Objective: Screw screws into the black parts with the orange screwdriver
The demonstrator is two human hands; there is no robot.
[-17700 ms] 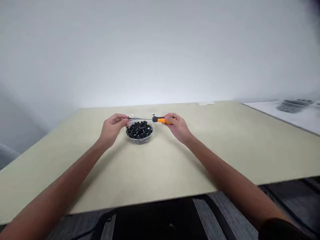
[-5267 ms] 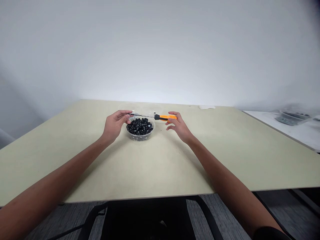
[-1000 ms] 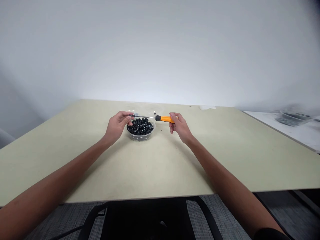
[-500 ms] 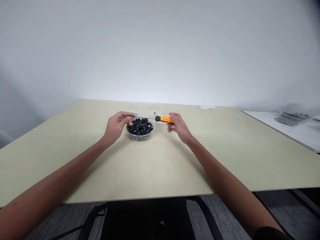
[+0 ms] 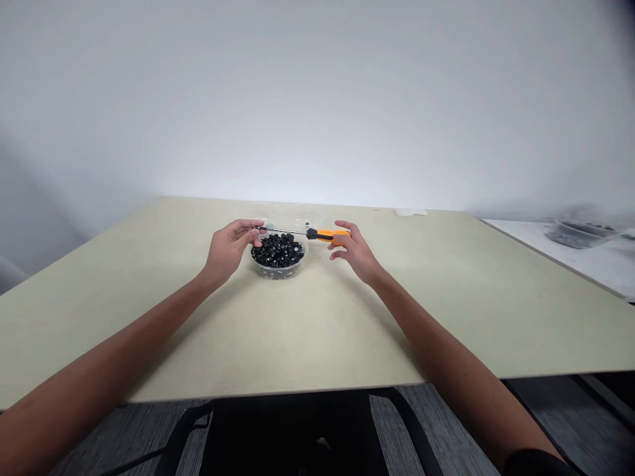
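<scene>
An orange-and-black screwdriver [image 5: 320, 234] lies level above a clear round tub [image 5: 278, 272], its shaft pointing left. Around its handle my right hand [image 5: 353, 251] is closed loosely, index finger raised along the top. My left hand [image 5: 229, 250] pinches a small black piece [image 5: 256, 228] at the tip of the shaft; the fingers partly hide it. Many small black parts [image 5: 276, 251] fill the tub below, close under my left fingertips.
Behind the tub are clear plastic lids or trays [image 5: 302, 217] holding small bits. A white object [image 5: 411, 212] lies at the table's back edge. To the right, another clear tub [image 5: 578, 233] stands on a white surface. A black chair [image 5: 292, 436] is at the front.
The screwdriver handle has turned about its axis, showing more black now. My right fingers have shifted on it, the index finger lifting. My left hand stays nearly in place.
</scene>
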